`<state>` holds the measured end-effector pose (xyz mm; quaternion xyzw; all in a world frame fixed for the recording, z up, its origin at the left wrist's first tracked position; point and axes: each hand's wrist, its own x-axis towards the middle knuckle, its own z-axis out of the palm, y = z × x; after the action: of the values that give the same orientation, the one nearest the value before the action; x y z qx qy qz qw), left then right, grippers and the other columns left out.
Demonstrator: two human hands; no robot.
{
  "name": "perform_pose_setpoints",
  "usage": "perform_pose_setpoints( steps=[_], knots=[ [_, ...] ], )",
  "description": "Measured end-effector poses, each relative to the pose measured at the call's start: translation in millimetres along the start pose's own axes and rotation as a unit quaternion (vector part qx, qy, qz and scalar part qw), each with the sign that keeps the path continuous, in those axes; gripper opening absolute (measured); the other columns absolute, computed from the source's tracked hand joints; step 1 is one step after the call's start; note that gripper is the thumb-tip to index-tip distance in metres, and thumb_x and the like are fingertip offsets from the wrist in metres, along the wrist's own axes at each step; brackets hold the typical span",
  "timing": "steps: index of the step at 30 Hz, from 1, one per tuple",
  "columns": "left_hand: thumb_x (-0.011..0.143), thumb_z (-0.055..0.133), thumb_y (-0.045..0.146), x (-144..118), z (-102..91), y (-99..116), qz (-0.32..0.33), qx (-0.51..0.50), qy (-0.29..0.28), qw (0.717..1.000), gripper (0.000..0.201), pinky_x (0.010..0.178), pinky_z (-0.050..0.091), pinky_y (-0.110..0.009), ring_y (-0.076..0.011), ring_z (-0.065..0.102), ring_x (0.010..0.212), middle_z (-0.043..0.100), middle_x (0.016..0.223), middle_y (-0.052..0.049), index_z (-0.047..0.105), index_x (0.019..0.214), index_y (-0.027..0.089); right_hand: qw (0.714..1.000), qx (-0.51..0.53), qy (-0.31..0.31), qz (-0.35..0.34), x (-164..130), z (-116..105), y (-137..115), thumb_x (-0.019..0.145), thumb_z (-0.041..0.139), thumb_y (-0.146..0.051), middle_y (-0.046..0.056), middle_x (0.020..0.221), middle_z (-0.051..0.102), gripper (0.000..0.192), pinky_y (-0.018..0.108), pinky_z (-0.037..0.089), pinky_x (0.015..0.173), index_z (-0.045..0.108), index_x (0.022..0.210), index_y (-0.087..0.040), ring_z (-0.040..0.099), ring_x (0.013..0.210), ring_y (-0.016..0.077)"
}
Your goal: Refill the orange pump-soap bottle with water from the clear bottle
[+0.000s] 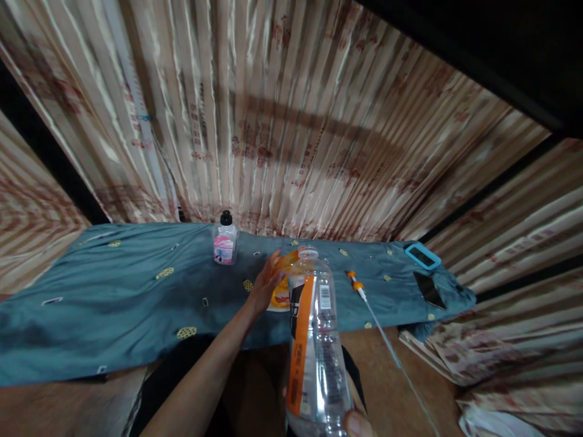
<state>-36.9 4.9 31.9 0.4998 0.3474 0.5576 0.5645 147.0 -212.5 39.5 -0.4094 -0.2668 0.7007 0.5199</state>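
My left hand [266, 284] is closed around the side of an orange bottle [279, 297] standing on the cloth-covered table. In my right hand [359, 425], near the bottom of the view, is a large clear plastic bottle [324, 340] with an orange and black label. I grip it low, by its base, and only part of that hand shows. Its uncapped neck is close to the top of the orange bottle, which it partly hides. Whether the two touch I cannot tell. Right of them lies an orange-and-white pump head [357, 284] with a long tube reaching past the table edge.
A clear bottle with a black cap and pink label [225, 243] stands left of my hands. Toward the right end of the blue-green tablecloth [136, 291] lie a light-blue-framed device [422, 255] and a dark phone [429, 289]. Pleated printed curtain [282, 121] hangs behind.
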Motion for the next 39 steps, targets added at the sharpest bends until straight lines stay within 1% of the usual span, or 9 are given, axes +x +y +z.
perform_pose_setpoints(
  steps=[6,12,16,20,23,26,31,35,39],
  knots=[
    [0.079,0.064,0.059,-6.5,-9.1,6.1,0.01,0.015,-0.002,1.0,0.074,0.118,0.032,-0.054,-0.0315,0.044,0.14,0.051,0.148,-0.012,0.046,0.142,0.025,0.999,-0.003,-0.024,0.029,0.1,30.3,-15.7,0.05,0.088,-0.052,0.003,0.092,0.073,0.104,0.039,0.057,0.072,0.046,0.143,-0.034,0.07,0.088,0.0314],
    [0.077,0.067,0.059,-12.3,-20.5,17.3,0.024,-0.031,0.046,0.998,0.07,0.109,0.042,-0.046,-0.0277,0.059,0.123,0.061,0.133,-0.011,0.051,0.135,0.024,0.999,0.003,-0.037,0.004,7.4,66.2,-27.7,0.047,0.089,-0.043,0.006,0.13,0.063,0.112,0.042,0.051,0.096,0.04,0.146,-0.03,0.058,0.12,0.0345],
    [0.075,0.066,0.064,-20.6,-32.6,26.5,0.034,-0.074,0.05,0.995,0.077,0.097,0.049,-0.04,-0.0245,0.066,0.101,0.068,0.112,-0.009,0.05,0.136,0.02,0.996,-0.006,-0.077,-0.052,34.0,73.1,-12.5,0.049,0.091,-0.033,0.012,0.138,0.057,0.114,0.047,0.045,0.102,0.031,0.146,-0.026,0.055,0.125,0.0345],
    [0.072,0.067,0.068,-32.9,-41.5,40.8,0.008,-0.078,0.022,0.997,0.087,0.092,0.051,-0.039,-0.0284,0.065,0.106,0.068,0.115,-0.01,0.043,0.141,0.021,0.987,-0.083,-0.061,-0.123,70.6,76.2,10.6,0.05,0.091,-0.03,0.01,0.142,0.052,0.106,0.046,0.036,0.109,0.035,0.14,-0.028,0.051,0.129,0.0305],
    [0.068,0.073,0.064,-39.1,-42.5,51.7,0.022,-0.043,0.001,0.999,0.094,0.101,0.046,-0.044,-0.0325,0.06,0.117,0.065,0.126,-0.012,0.039,0.144,0.018,0.978,-0.126,-0.062,-0.153,93.0,83.8,23.1,0.053,0.087,-0.028,0.013,0.149,0.045,0.116,0.045,0.038,0.109,0.02,0.148,-0.027,0.048,0.133,0.0287],
    [0.06,0.083,0.052,-39.5,-41.7,55.5,0.051,0.021,0.02,0.998,0.099,0.112,0.038,-0.046,-0.0342,0.051,0.13,0.057,0.138,-0.012,0.04,0.143,0.02,0.954,-0.26,-0.011,-0.15,110.2,92.1,32.0,0.055,0.081,-0.023,0.018,0.152,0.04,0.125,0.047,0.038,0.111,0.003,0.154,-0.017,0.048,0.133,0.0296],
    [0.051,0.089,0.041,-32.1,-45.8,42.7,0.061,0.054,0.083,0.993,0.115,0.114,0.036,-0.048,-0.0321,0.053,0.13,0.054,0.14,-0.012,0.028,0.147,0.024,0.882,-0.424,0.016,-0.204,133.9,98.9,46.1,0.057,0.074,-0.026,0.023,0.153,0.033,0.113,0.046,0.026,0.119,0.015,0.15,-0.006,0.033,0.143,0.0308],
    [0.05,0.089,0.038,-30.0,-52.2,36.5,0.061,0.124,0.115,0.984,0.123,0.11,0.041,-0.046,-0.0308,0.057,0.126,0.059,0.134,-0.011,0.02,0.151,0.025,0.886,-0.423,0.011,-0.19,149.8,101.6,54.4,0.056,0.074,-0.027,0.024,0.139,0.048,0.114,0.047,0.039,0.11,0.014,0.15,-0.005,0.048,0.132,0.0333],
    [0.052,0.088,0.034,-31.1,-55.0,41.8,0.06,0.207,0.142,0.966,0.122,0.109,0.043,-0.045,-0.0307,0.057,0.126,0.06,0.133,-0.011,0.018,0.152,0.026,0.895,-0.414,0.004,-0.164,162.0,106.3,55.8,0.058,0.076,-0.029,0.024,0.146,0.045,0.118,0.046,0.043,0.108,0.011,0.152,-0.005,0.052,0.13,0.0328]
  ],
)
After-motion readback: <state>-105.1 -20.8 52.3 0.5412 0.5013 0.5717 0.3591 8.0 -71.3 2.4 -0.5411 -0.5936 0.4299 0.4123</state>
